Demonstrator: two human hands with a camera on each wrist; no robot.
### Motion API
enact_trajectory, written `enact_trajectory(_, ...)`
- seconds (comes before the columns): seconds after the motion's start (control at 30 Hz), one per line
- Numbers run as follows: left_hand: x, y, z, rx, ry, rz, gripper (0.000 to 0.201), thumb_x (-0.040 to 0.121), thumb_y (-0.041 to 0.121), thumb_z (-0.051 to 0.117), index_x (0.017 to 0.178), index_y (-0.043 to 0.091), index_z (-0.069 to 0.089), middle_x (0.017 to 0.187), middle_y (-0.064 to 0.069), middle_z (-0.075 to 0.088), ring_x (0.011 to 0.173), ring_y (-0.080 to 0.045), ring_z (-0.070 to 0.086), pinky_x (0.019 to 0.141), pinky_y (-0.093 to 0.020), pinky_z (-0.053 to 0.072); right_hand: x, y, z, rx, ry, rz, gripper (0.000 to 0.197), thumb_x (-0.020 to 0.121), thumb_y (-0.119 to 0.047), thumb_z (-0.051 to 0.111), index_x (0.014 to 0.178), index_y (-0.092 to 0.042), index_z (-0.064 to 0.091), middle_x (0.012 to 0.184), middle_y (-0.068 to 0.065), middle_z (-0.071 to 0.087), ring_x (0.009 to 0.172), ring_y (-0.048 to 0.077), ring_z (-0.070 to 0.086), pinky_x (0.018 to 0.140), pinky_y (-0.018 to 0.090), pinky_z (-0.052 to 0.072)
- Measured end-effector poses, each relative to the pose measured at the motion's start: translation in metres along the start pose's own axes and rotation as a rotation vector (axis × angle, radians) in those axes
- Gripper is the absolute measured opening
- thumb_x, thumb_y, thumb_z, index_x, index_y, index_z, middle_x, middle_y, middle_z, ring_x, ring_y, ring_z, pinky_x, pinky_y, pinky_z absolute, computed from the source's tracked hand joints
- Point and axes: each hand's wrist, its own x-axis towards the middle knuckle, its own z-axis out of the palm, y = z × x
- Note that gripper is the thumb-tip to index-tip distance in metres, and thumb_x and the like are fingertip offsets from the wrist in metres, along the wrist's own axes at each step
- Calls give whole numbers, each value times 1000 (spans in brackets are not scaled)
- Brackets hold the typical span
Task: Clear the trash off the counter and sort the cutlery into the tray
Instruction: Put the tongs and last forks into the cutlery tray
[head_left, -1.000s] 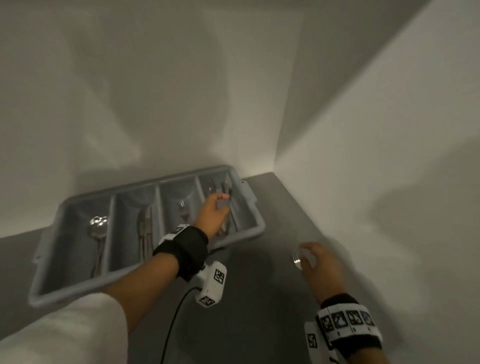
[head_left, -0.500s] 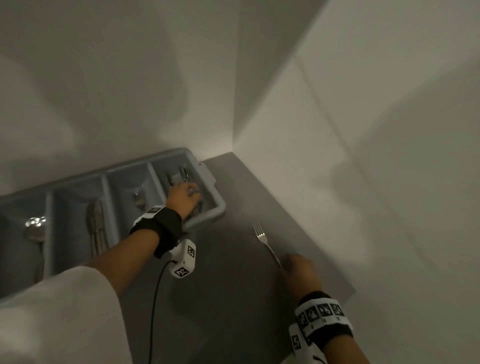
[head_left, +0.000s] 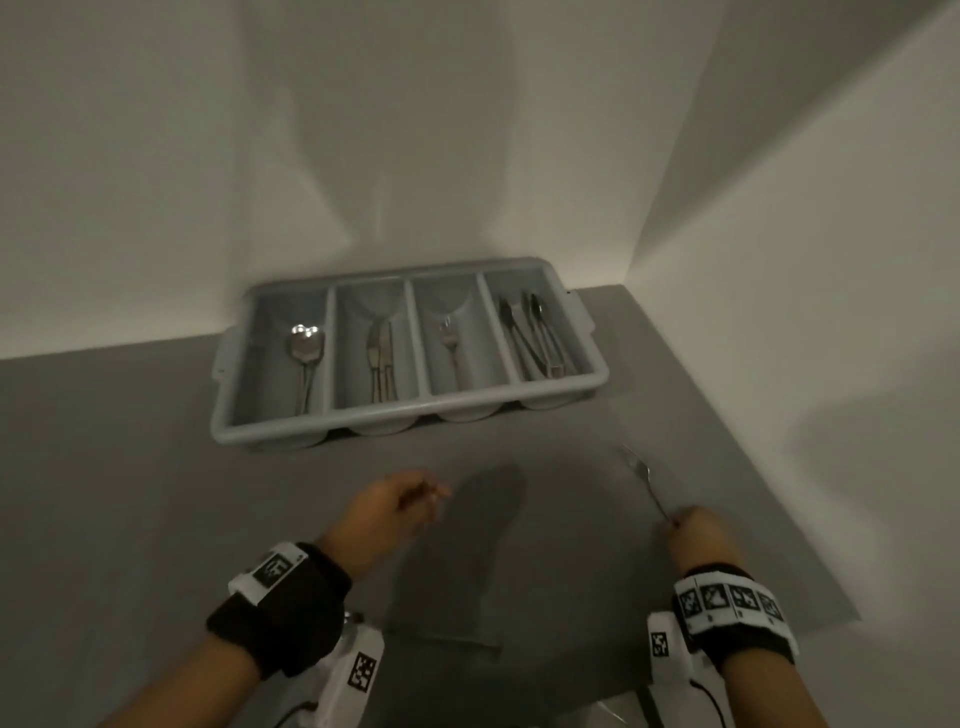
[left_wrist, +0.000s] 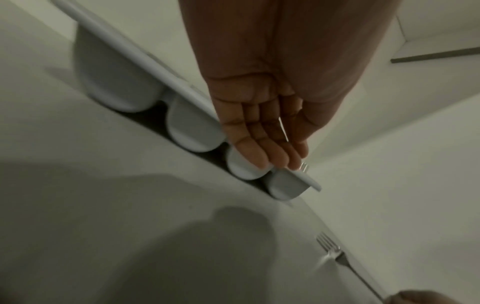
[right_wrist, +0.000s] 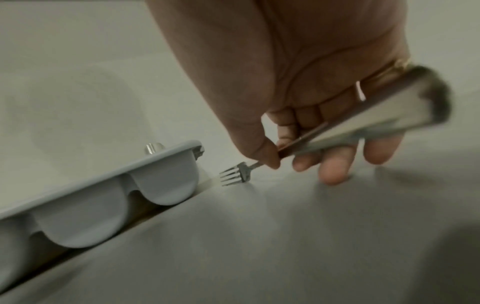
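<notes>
1. Right hand (head_left: 696, 540) grips a fork (head_left: 643, 478) by the handle end, fingers curled round it in the right wrist view, tines aimed toward eleven o'clock just above the grey counter (head_left: 130, 467).
2. Left hand (head_left: 387, 512) is empty at the centre of the counter, fingers straight and relaxed, held together in the left wrist view, pointing toward the tray.
3. Grey four-compartment cutlery tray (head_left: 415, 410) sits at twelve o'clock, against the back wall.
4. Compartments, nine o'clock side to three o'clock side: spoons (head_left: 306, 358), then knives (head_left: 381, 358), then a single fork (head_left: 451, 345), then a bundle of mixed utensils (head_left: 535, 338) I can't tell apart.
5. The held fork is well apart from the tray, at four o'clock off its near right corner.
</notes>
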Motion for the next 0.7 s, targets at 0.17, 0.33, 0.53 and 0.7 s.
enact_trajectory(0.17, -57, -47, 17, 84, -254, -133, 26, 92, 17, 49, 94, 42, 56, 48, 23, 62, 49, 6, 55, 52, -4, 40, -56, -2, 24, 227, 125, -30, 24, 92, -13, 45, 106, 3, 57, 108, 29, 61, 101, 41, 57, 89, 44, 43)
enact_trajectory(0.33, -88, -82, 42, 201, -319, -182, 27, 91, 19, 50, 117, 26, 50, 58, 13, 55, 44, 10, 53, 50, -3, 40, -110, -4, 52, 340, 159, -144, 12, 91, -13, 47, 86, -4, 54, 77, 14, 54, 83, 37, 58, 72, 35, 38)
enact_trajectory(0.53, -103, -81, 45, 379, -18, -258, 31, 90, 31, 50, 60, 28, 40, 63, 4, 52, 57, -11, 51, 61, -27, 46, -149, 0, 75, 388, 123, -239, 5, 88, -8, 53, 83, -10, 53, 73, 6, 56, 73, 25, 53, 70, 29, 38)
enact_trajectory(0.7, -105, -70, 35, 636, 8, -322, 33, 92, 30, 46, 105, 3, 57, 117, -17, 60, 109, -30, 57, 92, -34, 45, -161, -2, 82, 365, 86, -277, 7, 85, -8, 57, 81, -13, 55, 69, -3, 56, 69, 19, 54, 64, 27, 38)
